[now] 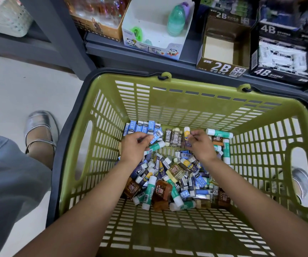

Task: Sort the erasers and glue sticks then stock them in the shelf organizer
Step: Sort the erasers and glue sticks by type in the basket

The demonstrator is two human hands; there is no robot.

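You read "2B" on the brown shelf box [221, 68], "4B" on the black box [269, 29] beside it, "PENCIL SHARPENER" on the white panda carton [150, 46], "2B" on brown erasers [174, 139] in your basket.

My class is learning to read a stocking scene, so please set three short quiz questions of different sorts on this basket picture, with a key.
1. True or false: the left hand holds a blue eraser.
2. Which display box on the shelf looks empty? A) the 2B box B) the 4B box
3. Fill in: the row of blue erasers stands along the green basket's ____ wall.

Key: 1 true; 2 A; 3 far
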